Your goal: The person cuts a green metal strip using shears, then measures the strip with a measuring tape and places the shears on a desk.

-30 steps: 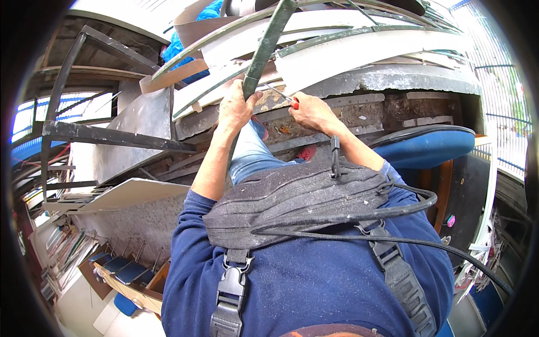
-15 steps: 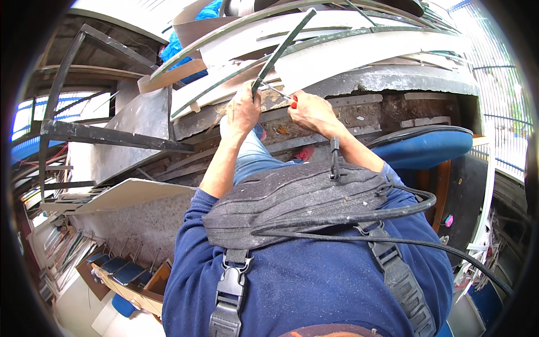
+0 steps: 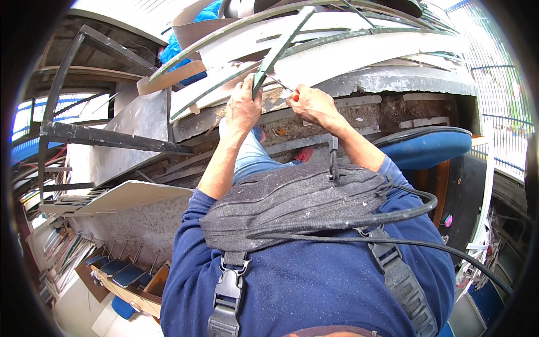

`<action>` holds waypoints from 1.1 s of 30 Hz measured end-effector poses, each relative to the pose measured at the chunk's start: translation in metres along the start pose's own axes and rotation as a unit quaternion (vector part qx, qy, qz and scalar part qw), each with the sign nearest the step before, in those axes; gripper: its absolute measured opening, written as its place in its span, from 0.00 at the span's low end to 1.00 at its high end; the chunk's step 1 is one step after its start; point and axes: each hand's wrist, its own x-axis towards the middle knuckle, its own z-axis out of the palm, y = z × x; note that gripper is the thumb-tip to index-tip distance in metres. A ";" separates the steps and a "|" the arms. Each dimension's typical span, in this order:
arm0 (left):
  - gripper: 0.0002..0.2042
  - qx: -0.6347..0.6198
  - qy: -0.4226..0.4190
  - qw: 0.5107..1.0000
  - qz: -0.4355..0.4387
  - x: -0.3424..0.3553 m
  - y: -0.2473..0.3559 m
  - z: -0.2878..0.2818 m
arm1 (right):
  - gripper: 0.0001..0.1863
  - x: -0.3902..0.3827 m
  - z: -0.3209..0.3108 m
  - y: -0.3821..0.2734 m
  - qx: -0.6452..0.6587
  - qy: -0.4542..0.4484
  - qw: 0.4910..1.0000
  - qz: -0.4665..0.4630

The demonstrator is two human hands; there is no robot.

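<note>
My left hand (image 3: 241, 109) is closed around the lower end of a long, narrow, grey-green metal strip (image 3: 285, 44), which slants up and to the right, away from me. In my right hand (image 3: 315, 106) is a screwdriver (image 3: 295, 96) with a red handle, mostly covered by my fingers. Its thin shaft points up and left, and the tip meets or lies very close to the strip just above my left hand. Whether it touches, I cannot tell.
Long white boards (image 3: 348, 56) and thin strips are heaped on a worn ledge ahead. A black metal frame (image 3: 112, 135) stands at left. At right is a blue padded seat (image 3: 424, 147). A black bag (image 3: 297, 205) hangs on my chest, with a cable (image 3: 449, 247) running right.
The strip has turned in my left hand and now shows a wider flat face. My right hand has shifted slightly, with the screwdriver still against or near the strip.
</note>
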 end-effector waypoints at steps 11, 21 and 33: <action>0.24 0.044 0.052 0.996 0.055 0.010 -0.011 -0.003 | 0.19 0.014 0.007 0.004 -0.016 0.045 0.999 -0.022; 0.28 -0.137 -0.080 0.987 -0.025 0.012 -0.019 -0.009 | 0.20 0.021 0.027 0.026 0.079 -0.007 0.995 -0.056; 0.18 0.028 -0.072 0.997 -0.021 0.004 -0.023 0.008 | 0.22 0.003 0.016 0.014 0.022 -0.076 0.997 -0.025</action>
